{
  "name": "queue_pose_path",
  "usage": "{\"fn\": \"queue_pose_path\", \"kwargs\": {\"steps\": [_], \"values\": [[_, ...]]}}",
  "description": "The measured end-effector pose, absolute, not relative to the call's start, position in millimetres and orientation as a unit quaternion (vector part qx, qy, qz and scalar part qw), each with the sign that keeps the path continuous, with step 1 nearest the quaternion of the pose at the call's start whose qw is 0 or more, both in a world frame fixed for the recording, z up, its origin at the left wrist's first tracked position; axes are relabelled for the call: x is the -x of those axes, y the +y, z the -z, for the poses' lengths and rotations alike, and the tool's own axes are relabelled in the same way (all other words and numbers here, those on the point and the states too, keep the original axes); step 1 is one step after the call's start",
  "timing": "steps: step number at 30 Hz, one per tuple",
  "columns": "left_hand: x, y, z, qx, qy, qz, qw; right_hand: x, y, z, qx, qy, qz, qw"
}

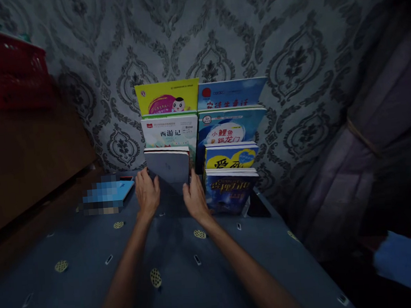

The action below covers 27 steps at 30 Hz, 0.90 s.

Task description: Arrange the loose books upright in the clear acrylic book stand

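Clock centred on the grey book. Largest feature on my feed: the patterned wall (210,39), filling the 12 o'clock side. Below it, the dark cloth-covered surface (181,293) runs toward 6. Curtain (353,185), gathered by a tie, at 3; red container (10,69) at 10.

Books next, standing in two columns. At 12, the yellow book (167,91) rises behind the white book (170,130). From 2 round toward 4: the blue book (232,91), the teal-blue book (230,128), the yellow-and-blue book (230,157), then the dark blue book (232,192) in front. Each stands lower than the one behind; I judge this stepping lets every cover's upper part show.

The grey book (167,166) stands upright in front of the white one. Its lower edge is lost in the gloom.

Left hand (147,192), at 8: part-closed on the book's near side edge, thumb in front. Right hand (195,192), at 4: likewise part-curled on the opposite edge. I read the two-sided hold as keeping it upright.

Smallest: a flat blue item (112,192), partly pixelated, between 8 and 9, well apart from the columns.
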<state>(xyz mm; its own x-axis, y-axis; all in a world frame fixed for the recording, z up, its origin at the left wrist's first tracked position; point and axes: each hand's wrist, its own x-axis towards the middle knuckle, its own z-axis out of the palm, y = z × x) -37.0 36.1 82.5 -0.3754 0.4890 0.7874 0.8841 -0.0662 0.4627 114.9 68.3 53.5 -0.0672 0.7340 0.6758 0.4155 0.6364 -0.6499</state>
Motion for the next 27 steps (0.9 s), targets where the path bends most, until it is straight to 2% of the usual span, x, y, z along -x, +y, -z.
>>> {"fn": "queue_pose_path", "kwargs": {"steps": [6, 12, 20, 27], "values": [[40.7, 30.6, -82.8, 0.544, -0.656, 0.493, 0.174, -121.3, 41.6, -79.4, 0.372, -0.706, -0.099, 0.595], [44.5, 26.5, -78.9, 0.555, -0.649, 0.489, 0.177, -127.6, 37.3, -85.6, 0.354, -0.696, -0.112, 0.614], [49.8, 26.0, -78.5, 0.567, -0.629, 0.511, 0.151, -133.0, 34.0, -79.2, 0.346, -0.704, -0.159, 0.599], [60.2, 34.5, -89.8, 0.58, -0.589, 0.552, 0.111, -136.8, 46.4, -59.3, 0.374, -0.721, -0.187, 0.553]]}}
